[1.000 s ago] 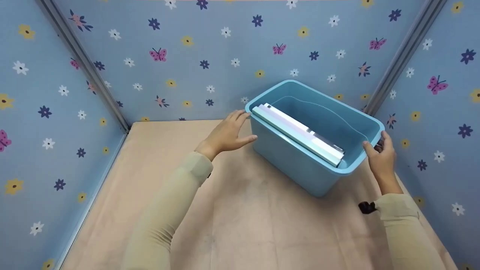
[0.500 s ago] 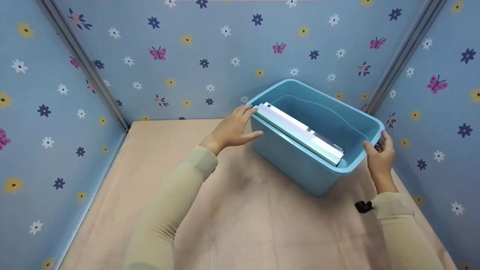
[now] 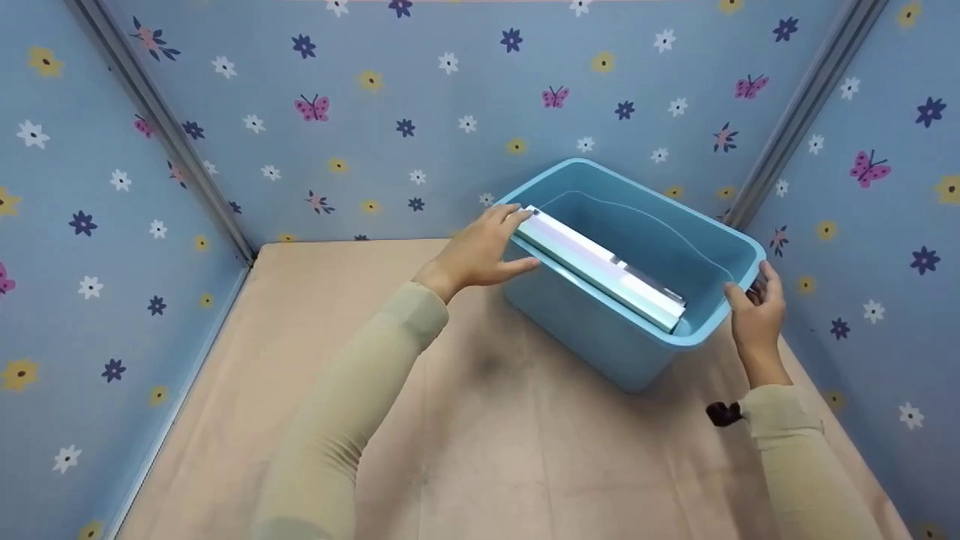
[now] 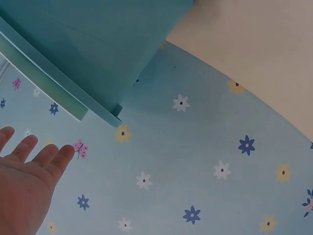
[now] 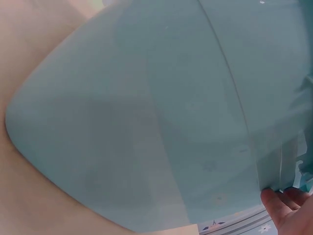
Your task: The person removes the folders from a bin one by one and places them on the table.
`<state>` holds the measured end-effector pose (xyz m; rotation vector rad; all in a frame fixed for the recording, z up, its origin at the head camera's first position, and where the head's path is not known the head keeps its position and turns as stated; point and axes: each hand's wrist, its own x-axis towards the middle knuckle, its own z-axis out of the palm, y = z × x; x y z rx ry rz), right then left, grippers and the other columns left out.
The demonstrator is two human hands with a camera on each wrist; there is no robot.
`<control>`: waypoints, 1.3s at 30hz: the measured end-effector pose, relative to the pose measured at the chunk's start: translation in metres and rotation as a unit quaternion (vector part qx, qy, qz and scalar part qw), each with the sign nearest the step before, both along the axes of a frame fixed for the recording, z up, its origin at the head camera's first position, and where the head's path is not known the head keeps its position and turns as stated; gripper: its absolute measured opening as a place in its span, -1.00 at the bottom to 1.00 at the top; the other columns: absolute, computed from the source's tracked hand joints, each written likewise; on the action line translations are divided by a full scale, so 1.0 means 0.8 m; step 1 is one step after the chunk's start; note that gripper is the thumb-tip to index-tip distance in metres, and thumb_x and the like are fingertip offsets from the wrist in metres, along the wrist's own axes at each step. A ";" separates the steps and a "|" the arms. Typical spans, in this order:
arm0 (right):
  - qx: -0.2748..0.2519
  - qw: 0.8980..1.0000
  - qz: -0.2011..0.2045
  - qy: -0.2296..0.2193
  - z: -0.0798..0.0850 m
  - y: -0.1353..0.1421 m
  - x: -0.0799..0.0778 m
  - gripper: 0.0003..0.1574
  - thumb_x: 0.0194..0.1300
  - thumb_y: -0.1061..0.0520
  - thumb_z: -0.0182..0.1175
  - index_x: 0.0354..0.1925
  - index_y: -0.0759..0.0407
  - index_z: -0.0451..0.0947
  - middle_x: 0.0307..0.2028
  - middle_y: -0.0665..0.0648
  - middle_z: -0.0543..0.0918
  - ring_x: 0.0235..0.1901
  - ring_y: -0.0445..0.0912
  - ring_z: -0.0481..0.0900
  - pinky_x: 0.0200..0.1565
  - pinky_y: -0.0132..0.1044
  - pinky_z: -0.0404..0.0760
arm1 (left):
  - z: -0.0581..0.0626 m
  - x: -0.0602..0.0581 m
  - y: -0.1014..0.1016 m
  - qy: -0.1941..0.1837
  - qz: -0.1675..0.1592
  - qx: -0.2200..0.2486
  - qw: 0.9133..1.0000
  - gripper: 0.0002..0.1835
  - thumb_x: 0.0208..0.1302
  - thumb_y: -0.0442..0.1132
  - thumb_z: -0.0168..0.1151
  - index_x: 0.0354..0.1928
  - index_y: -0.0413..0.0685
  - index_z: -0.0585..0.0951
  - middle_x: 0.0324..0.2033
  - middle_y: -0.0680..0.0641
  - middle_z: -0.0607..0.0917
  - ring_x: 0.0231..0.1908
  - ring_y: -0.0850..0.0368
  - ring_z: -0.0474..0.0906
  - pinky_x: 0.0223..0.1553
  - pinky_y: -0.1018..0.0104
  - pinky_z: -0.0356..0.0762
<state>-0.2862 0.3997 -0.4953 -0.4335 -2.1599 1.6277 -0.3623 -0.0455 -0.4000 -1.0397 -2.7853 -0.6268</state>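
A light blue plastic bin (image 3: 577, 330) stands at the back right, turned at an angle. Along its near inner side rest long, flat-edged pastel pieces (image 3: 600, 262) in mint, lilac and white, with a dark part towards the right end; their lower parts are hidden. My left hand (image 3: 476, 251) hovers at the bin's left corner, fingers spread, fingertips over the left end of the pastel pieces. In the left wrist view, this hand (image 4: 24, 196) shows apart from the rim. My right hand (image 3: 759, 322) grips the rim at the right end, thumb on top, fingers at the handle opening.
A beige cloth-like surface (image 3: 337, 337) lies under the bin. Blue walls (image 3: 450, 97) with flowers and butterflies rise at the back and both sides, joined by grey corner posts (image 3: 795, 112). The bin's far side is near the back wall.
My left hand has moved right and slightly up, from beside the bin's left corner to over the end of the pastel pieces. My right hand keeps its grip; the bin stays put.
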 end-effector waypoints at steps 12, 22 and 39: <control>0.004 1.000 0.000 0.014 -0.002 -0.002 0.002 -0.08 0.62 -0.01 0.06 0.77 -0.07 -0.02 0.71 0.20 0.19 0.67 0.15 0.25 0.64 0.01 0.27 | 0.012 -0.005 0.021 0.004 -0.014 -0.017 1.000 -0.08 0.53 0.29 0.24 0.70 -0.06 0.26 0.66 -0.20 0.30 0.67 -0.15 0.20 0.67 -0.09 0.20; -0.001 1.000 -0.004 0.017 -0.004 0.000 0.000 -0.05 0.57 -0.01 0.06 0.77 -0.06 -0.03 0.67 0.25 0.25 0.63 0.17 0.29 0.64 0.04 0.30 | 0.017 -0.011 0.036 0.016 -0.033 -0.010 0.999 -0.14 0.50 0.24 0.32 0.64 -0.08 0.37 0.57 -0.17 0.44 0.57 -0.10 0.39 0.61 0.01 0.34; -0.013 1.000 -0.005 0.013 -0.006 -0.002 -0.001 -0.06 0.59 -0.03 0.05 0.77 -0.12 -0.03 0.72 0.18 0.18 0.67 0.14 0.23 0.64 0.02 0.27 | 0.019 -0.009 0.066 -0.022 -0.025 0.010 0.999 -0.23 0.44 0.24 0.42 0.51 -0.04 0.54 0.43 -0.10 0.60 0.41 -0.02 0.56 0.52 0.07 0.48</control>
